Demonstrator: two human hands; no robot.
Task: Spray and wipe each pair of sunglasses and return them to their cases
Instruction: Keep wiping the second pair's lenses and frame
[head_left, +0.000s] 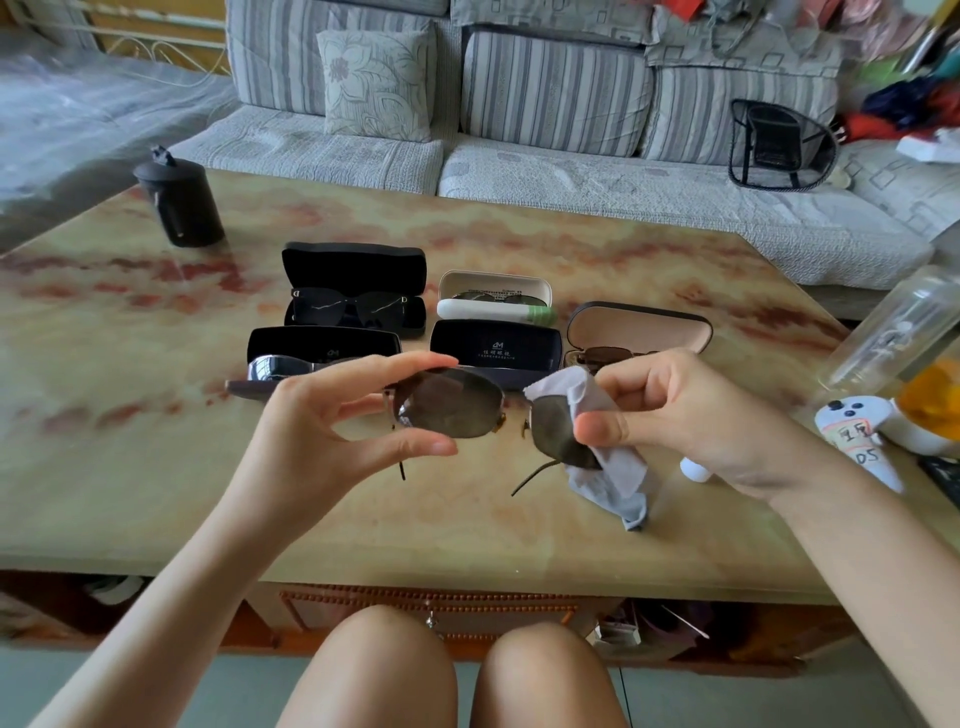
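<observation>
The brown-lensed, thin metal-framed sunglasses (483, 415) are held up above the marbled tabletop (156, 467), in front of the open cases. The left hand (332, 415) pinches one lens by its edges between thumb and fingers. The right hand (670, 410) presses a pale grey wiping cloth (608, 467) around the other lens, fingers closed. Hard rubbing could twist the slender bridge; the temple arms, seemingly unfolded, hang unsupported.
</observation>
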